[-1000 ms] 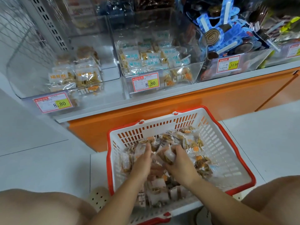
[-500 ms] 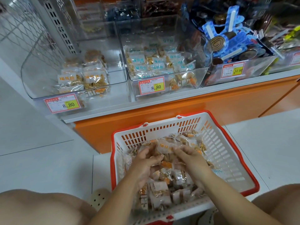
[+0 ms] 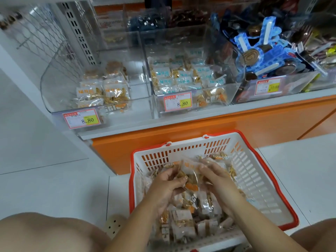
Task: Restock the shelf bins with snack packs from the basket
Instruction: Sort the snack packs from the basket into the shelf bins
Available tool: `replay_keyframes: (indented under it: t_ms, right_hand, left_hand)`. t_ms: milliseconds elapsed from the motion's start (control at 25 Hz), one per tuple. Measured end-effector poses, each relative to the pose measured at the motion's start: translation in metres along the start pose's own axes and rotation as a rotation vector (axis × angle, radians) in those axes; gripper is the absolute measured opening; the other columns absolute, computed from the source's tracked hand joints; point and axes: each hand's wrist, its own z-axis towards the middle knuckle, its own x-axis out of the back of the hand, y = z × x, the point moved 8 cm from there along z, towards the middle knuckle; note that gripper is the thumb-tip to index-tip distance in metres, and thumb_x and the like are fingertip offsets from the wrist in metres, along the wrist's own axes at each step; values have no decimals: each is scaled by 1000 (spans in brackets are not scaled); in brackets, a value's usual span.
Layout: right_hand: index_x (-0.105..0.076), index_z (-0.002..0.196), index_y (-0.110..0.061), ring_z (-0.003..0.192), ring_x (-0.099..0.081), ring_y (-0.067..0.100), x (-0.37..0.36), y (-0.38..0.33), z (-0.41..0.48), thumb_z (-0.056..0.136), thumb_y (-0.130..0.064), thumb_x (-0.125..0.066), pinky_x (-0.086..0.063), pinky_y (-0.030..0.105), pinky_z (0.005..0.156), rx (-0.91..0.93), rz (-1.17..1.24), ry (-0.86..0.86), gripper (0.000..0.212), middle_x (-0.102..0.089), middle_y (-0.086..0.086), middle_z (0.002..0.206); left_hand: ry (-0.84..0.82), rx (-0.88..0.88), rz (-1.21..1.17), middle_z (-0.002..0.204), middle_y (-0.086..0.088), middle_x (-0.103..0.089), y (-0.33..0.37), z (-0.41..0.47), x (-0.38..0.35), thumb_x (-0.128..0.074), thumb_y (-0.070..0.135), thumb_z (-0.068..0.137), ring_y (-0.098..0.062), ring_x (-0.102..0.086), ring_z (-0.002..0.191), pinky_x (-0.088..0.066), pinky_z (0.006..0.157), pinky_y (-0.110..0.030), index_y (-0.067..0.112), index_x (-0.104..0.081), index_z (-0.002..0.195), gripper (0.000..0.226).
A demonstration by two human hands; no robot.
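A white basket with a red rim sits on the floor in front of me, full of clear snack packs with orange print. Both hands are inside it, cupped round a bunch of packs between them. My left hand curls its fingers round packs on the left of the bunch. My right hand presses against packs on the right side, fingers bent over them. Above, a clear shelf bin at the left holds a few orange-print packs. The middle bin holds several blue-print packs.
A third bin at the right holds blue lollipop-style packs. Price tags hang on the bin fronts. The white shelf edge sits on an orange base. My bare knees frame the lower corners; a perforated sandal shows on the white floor tiles.
Both hands have gathered packs together and lifted them slightly inside the basket, moving toward its far side. The camera view has tilted up a little, showing more shelf.
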Motion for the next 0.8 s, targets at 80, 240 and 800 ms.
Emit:
replay_keyframes:
  t_ms: [80,240,800]
  right_hand:
    - [-58,117,-40,81,-67,26,-10,-25,-5,81,-29,-74,-56,29,71,64,-221,-11,41,-62,16,87]
    - [-66,99,-31,66,-63,9,-62,-118,-33,71,-17,-81,-52,24,62,338,-380,-54,35,-67,5,77]
    - [-54,123,2,88,-69,30,-270,-222,104,80,-18,-79,-58,37,79,165,-1340,-232,54,-71,17,100]
  left_hand:
    - [25,-69,124,114,-1,-72,24,-11,4,-71,6,85,-20,-70,103,-55,94,-42,25,-64,120,41]
    - [107,-376,322,112,12,-71,119,-56,18,-75,11,82,-2,-66,103,-53,92,-25,40,-64,113,43]
    - [912,-700,629,156,3,-31,274,-135,219,-72,42,82,-18,-38,138,-41,109,-47,35,-12,153,93]
